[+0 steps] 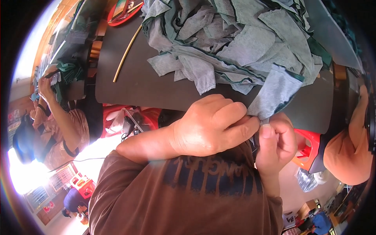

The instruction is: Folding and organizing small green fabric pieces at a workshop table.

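Both of my hands meet in front of my chest, close to the table's near edge. My left hand is closed, its fingers curled and pinching the lower end of a small grey fabric piece with a dark green edge. My right hand grips the same end, thumb pressed against the curled forefinger. From the fingers the piece stands up and leans right, in front of a large heap of similar grey cloth pieces with dark green edging. The fingertips partly hide the pinched end.
On the dark table lie a thin yellowish stick and a red tray of small items. A red stool stands at right. One person handles dark green cloth at left; another person sits at right.
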The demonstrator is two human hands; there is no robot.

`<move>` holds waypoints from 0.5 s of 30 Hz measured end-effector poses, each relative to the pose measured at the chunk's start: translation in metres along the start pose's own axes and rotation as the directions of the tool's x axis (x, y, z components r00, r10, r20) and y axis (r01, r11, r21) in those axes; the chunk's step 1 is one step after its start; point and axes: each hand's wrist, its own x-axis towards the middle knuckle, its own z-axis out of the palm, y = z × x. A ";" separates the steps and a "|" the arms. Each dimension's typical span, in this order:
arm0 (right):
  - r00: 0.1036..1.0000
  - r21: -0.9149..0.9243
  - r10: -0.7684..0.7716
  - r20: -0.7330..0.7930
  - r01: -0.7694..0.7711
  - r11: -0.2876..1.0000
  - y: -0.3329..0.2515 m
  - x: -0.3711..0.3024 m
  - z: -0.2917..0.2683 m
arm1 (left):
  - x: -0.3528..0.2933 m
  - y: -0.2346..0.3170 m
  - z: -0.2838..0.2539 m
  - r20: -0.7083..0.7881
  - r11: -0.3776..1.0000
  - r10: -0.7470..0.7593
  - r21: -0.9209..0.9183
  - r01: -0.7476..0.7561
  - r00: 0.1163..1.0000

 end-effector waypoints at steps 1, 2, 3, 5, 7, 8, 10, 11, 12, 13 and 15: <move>0.995 -0.189 -0.101 0.017 0.103 0.977 -0.001 0.000 0.000 | 0.002 0.002 -0.004 0.068 0.999 -0.047 0.001 0.047 0.997; 0.995 -0.190 -0.101 0.017 0.103 0.976 -0.001 0.002 0.000 | 0.003 0.003 -0.006 0.136 0.996 -0.093 0.005 0.094 0.986; 0.983 -0.270 -0.177 0.046 0.183 0.945 -0.001 0.004 -0.001 | 0.003 0.005 -0.005 0.135 0.996 -0.093 0.006 0.093 0.987; 0.969 -0.359 -0.243 0.051 0.245 0.901 0.000 0.004 -0.001 | -0.002 0.008 0.000 0.208 0.911 -0.270 -0.260 0.320 0.940; 0.955 -0.318 -0.287 0.073 0.295 0.901 0.001 0.006 -0.003 | -0.013 0.014 0.001 0.431 0.518 -0.318 -0.667 0.536 0.844; 0.940 -0.278 -0.328 0.091 0.340 0.899 0.002 0.007 -0.003 | -0.015 0.018 -0.003 0.588 0.111 -0.277 -0.766 0.633 0.760; 0.942 -0.238 -0.328 0.075 0.336 0.911 0.002 0.006 0.003 | -0.018 0.011 -0.010 0.718 -0.700 -0.093 -0.539 0.468 0.689; 0.944 -0.234 -0.320 0.080 0.329 0.915 0.003 0.007 0.005 | -0.021 0.010 -0.002 0.627 -0.774 -0.070 -0.525 0.354 0.776; 0.946 -0.230 -0.311 0.088 0.323 0.918 0.005 0.008 0.006 | -0.024 0.010 0.007 0.522 -0.839 -0.063 -0.489 0.238 0.851; 0.945 -0.229 -0.313 0.089 0.326 0.917 0.005 0.006 0.006 | -0.024 0.011 0.008 0.520 -0.837 -0.064 -0.492 0.238 0.852; 0.975 -0.201 -0.203 0.087 0.217 0.955 0.005 0.000 0.005 | -0.023 0.014 0.008 0.627 -0.468 -0.106 -0.716 0.518 0.772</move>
